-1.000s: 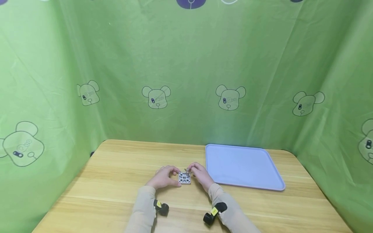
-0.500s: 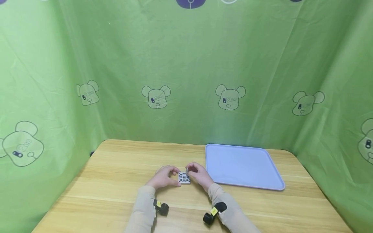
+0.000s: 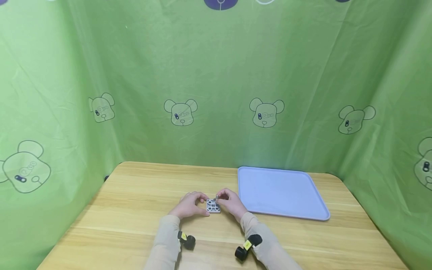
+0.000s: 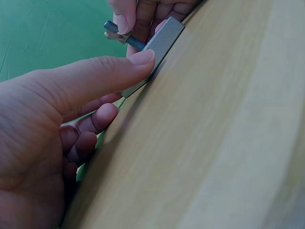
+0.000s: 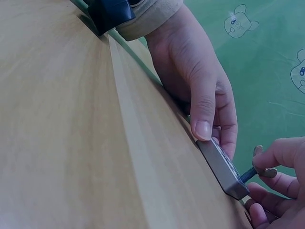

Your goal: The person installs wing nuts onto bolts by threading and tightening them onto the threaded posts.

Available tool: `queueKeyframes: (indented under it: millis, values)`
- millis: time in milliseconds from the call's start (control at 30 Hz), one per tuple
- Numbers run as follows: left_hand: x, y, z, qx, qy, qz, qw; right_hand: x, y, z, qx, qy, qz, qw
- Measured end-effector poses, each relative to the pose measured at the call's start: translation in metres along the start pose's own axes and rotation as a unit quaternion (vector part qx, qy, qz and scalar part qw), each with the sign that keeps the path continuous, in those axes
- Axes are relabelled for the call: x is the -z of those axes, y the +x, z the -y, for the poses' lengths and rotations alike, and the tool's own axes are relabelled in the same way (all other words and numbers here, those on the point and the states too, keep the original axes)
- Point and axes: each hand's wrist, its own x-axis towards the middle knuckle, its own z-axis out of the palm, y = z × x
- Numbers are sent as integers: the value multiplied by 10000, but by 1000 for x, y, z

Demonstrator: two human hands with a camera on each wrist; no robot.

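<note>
A square grey metal block (image 3: 210, 210) with round recesses in its top lies flat on the wooden table. From its far right corner rises a threaded bolt (image 4: 136, 44), carrying a wing nut (image 5: 269, 172) partway up the thread. My left hand (image 3: 188, 206) grips the block from the left, thumb (image 4: 140, 58) on the near side and fingers beyond it. Thumb and index finger of my right hand (image 3: 233, 204) pinch the wing nut, as the right wrist view also shows. In the left wrist view the bolt's end sticks out past the nut.
A pale blue rectangular tray (image 3: 283, 193) lies at the back right, close beside my right hand. Green curtains (image 3: 216, 142) with bear-head prints hang behind the table (image 3: 148, 187) and at both sides. Each sleeved wrist bears a small black camera (image 3: 190, 242).
My right fingers have shifted around the wing nut, their grip on it changing slightly between frames. The left hand and the block stay in nearly the same place.
</note>
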Motion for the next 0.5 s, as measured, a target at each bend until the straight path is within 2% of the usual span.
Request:
queueKeyframes:
  millis: [333,500]
  values:
    - [-1,-1,0,-47,0,7,10000,0,1,1,-59,-135,-57,9999]
    - [-1,0,0,-40,-10,-10,10000,0,-3,8,-72,-179,-94,9998]
